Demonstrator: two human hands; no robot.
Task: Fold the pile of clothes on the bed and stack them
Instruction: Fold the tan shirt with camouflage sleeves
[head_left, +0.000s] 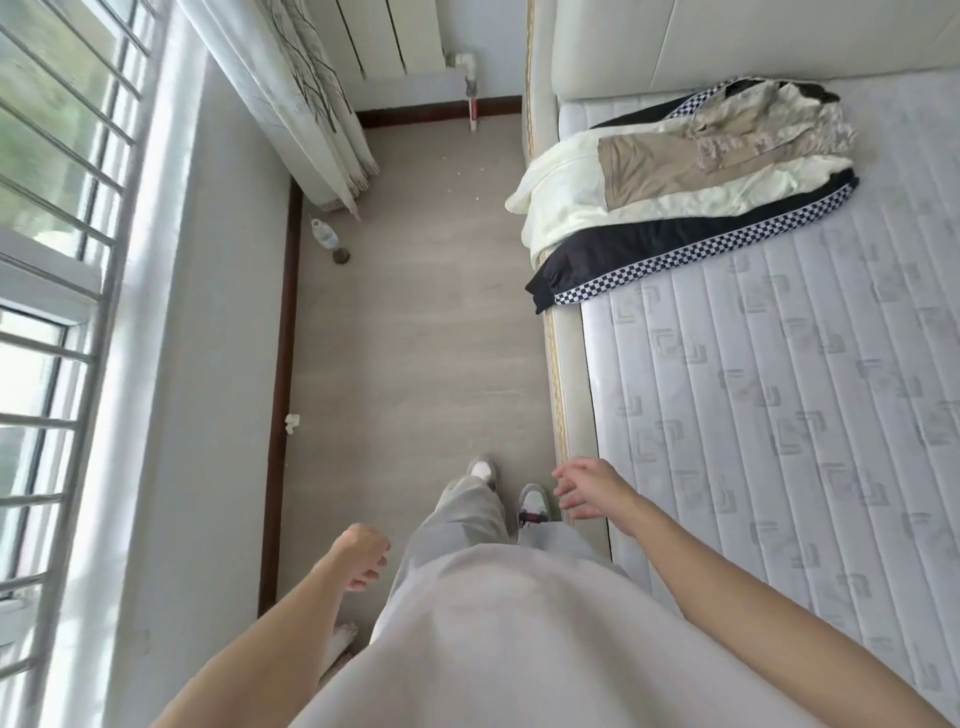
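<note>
A pile of clothes (691, 176) lies at the head end of the bare mattress (779, 415): a beige garment on top, a cream-white one under it, and a black one with a checkered stripe hanging over the bed's edge. My right hand (587, 488) hovers with relaxed fingers over the near edge of the bed, far from the pile, holding nothing. My left hand (363, 556) hangs at my side over the floor, fingers loosely curled, empty. I stand in the aisle beside the bed.
A grey floor aisle (415, 338) runs between the bed and the window wall. A plastic bottle (324, 236) stands by the curtain (311, 104). A radiator (395, 36) is on the far wall. Small scraps lie on the floor.
</note>
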